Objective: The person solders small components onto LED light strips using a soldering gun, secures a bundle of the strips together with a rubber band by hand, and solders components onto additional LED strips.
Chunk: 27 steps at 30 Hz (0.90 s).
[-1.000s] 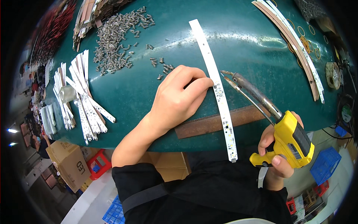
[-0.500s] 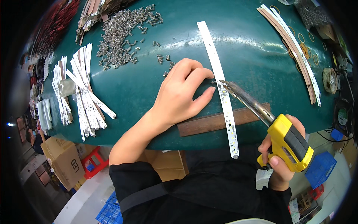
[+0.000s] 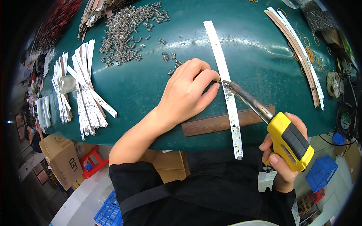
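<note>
Seemingly, you're soldering: your left grip [image 3: 188, 88] pinches a small part [image 3: 218, 81] beside the strip [image 3: 232, 109] at mid-frame, and your right grip [image 3: 283, 170] wraps the iron [image 3: 290, 143]. The next move probably calls for steadiness.

Site: my assembly workshop.
Worktop [image 3: 135, 84]: green, bearing heaped metal parts [image 3: 120, 37] and circuit strips [image 3: 86, 109].
Tool: soldering gun [image 3: 289, 141], which I hold.
Storage: carton [image 3: 62, 162], blue crate [image 3: 321, 172].
</note>
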Motion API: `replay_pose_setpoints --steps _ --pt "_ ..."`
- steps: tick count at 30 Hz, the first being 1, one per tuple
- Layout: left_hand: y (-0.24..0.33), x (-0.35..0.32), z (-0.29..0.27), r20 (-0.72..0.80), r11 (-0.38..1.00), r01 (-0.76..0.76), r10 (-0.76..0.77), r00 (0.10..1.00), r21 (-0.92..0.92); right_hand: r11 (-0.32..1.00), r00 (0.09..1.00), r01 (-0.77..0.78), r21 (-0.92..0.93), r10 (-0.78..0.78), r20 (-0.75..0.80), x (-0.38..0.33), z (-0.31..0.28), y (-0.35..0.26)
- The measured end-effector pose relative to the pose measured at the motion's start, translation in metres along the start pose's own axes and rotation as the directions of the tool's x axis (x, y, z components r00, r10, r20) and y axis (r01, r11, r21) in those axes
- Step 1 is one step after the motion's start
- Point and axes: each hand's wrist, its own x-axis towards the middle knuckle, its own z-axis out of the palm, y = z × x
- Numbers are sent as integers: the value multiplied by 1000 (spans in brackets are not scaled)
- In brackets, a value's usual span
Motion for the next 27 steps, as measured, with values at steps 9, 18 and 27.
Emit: replay_pose_setpoints --steps 9,18,27 --pt "1 1 0 0 1000 1 -1 1000 5 995 999 52 -82 -52 8 -1 1 1" --pt "2 1 0 -11 1000 23 -23 1000 5 558 716 163 -814 -635 -292 1 -48 -7" --pt "22 10 -11 -41 991 -125 123 992 -40 12 765 -124 -992 -635 -104 26 -139 -3"
